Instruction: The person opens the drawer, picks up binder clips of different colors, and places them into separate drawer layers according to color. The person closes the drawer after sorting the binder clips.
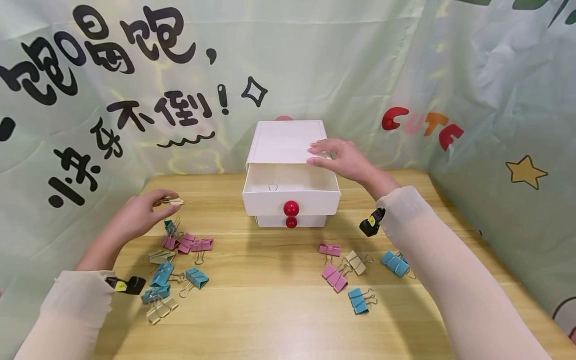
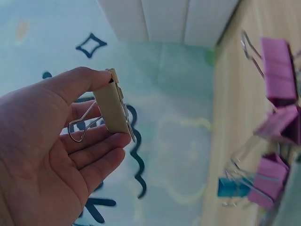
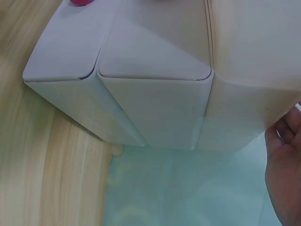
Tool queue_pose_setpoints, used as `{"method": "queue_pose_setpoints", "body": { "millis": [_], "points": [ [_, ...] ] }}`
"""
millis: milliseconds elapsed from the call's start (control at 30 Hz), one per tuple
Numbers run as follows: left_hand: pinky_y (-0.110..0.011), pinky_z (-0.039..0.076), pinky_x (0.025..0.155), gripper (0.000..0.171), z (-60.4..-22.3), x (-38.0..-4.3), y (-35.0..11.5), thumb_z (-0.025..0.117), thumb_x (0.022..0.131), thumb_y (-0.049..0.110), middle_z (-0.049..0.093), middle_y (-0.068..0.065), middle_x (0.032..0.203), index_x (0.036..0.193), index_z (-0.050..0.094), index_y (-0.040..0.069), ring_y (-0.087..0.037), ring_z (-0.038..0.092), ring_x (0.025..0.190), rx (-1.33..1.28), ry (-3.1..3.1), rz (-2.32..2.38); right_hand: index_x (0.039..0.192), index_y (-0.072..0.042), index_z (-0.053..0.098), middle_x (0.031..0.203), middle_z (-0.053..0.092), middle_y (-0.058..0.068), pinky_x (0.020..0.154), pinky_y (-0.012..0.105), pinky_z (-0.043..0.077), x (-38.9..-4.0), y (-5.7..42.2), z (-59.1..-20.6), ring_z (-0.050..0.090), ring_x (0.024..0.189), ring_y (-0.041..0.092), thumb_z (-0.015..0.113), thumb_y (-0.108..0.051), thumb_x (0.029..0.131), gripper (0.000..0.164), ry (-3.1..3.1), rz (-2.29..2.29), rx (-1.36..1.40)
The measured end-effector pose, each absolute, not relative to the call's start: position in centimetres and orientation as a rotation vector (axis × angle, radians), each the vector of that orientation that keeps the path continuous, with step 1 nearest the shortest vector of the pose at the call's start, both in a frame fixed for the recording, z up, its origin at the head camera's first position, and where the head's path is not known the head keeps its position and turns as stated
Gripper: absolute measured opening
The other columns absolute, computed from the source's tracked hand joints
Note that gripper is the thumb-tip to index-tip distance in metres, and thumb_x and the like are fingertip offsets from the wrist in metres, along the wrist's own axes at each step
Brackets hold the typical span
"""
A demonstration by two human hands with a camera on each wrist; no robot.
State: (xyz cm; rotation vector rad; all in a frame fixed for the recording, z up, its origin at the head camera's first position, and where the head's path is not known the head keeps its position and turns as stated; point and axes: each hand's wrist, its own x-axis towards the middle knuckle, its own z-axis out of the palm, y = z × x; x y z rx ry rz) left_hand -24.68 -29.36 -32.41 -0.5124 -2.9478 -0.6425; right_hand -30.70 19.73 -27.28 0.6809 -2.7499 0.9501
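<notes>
The left hand (image 1: pixel 139 215) has a beige clip (image 2: pixel 112 106) pinched between thumb and fingertips, raised off the table (image 1: pixel 270 305) toward its back-left corner. The relation that counts is sideways: the box (image 1: pixel 288 142) stands near the middle of the table's back edge, so its pulled-out upper drawer (image 1: pixel 270 203) lies to the right of the pinched clip, well apart from it. The clip's long axis spans from thumb to fingertips. The right hand (image 1: pixel 344 157) is much nearer the drawer but holds no clip; its fingers look fairly straight, resting at the right edge of the box top, not wrapped round it.

Below the left hand, a left pile (image 1: pixel 163 274) of blue, pink and beige clips runs along the table's left side; a looser right group (image 1: pixel 335 279) lies toward the right edge, in front of the right hand.

Only the head view looks into the drawer, where a wire loop (image 1: pixel 273 187) shows above the front. The left wrist view alone makes plain one clip handle standing out toward the palm, the other lying along the body. The right wrist view shows the box's side but crops the right hand's fingers
</notes>
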Motion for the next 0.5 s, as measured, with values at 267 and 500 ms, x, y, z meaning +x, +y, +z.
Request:
{"method": "queue_pose_setpoints", "body": {
  "millis": [267,500],
  "points": [
    [-0.063,0.041,0.094,0.053,-30.5,-23.8,-26.9,0.055,0.097,0.049,0.055,-0.017,0.136,0.133,0.057,0.011,-0.046,0.050,0.121,-0.587,-2.887,-0.715,0.128,-0.017,0.067,0.138,0.056,-0.001,0.111,0.049,0.030,-30.8,19.8,-27.3,0.042,0.134,0.022,0.067,-0.056,0.087,0.057,-2.735,0.959,0.690],
    [-0.060,0.041,0.097,0.047,-28.9,-23.4,-24.5,0.059,0.097,0.042,0.057,-0.016,0.134,0.131,0.061,0.009,-0.040,0.052,0.122,-0.759,-2.792,-0.727,0.127,-0.017,0.067,0.138,0.056,-0.001,0.111,0.049,0.030,-30.7,19.7,-27.3,0.042,0.134,0.022,0.067,-0.056,0.087,0.056,-2.734,0.965,0.689]
  ]
}}
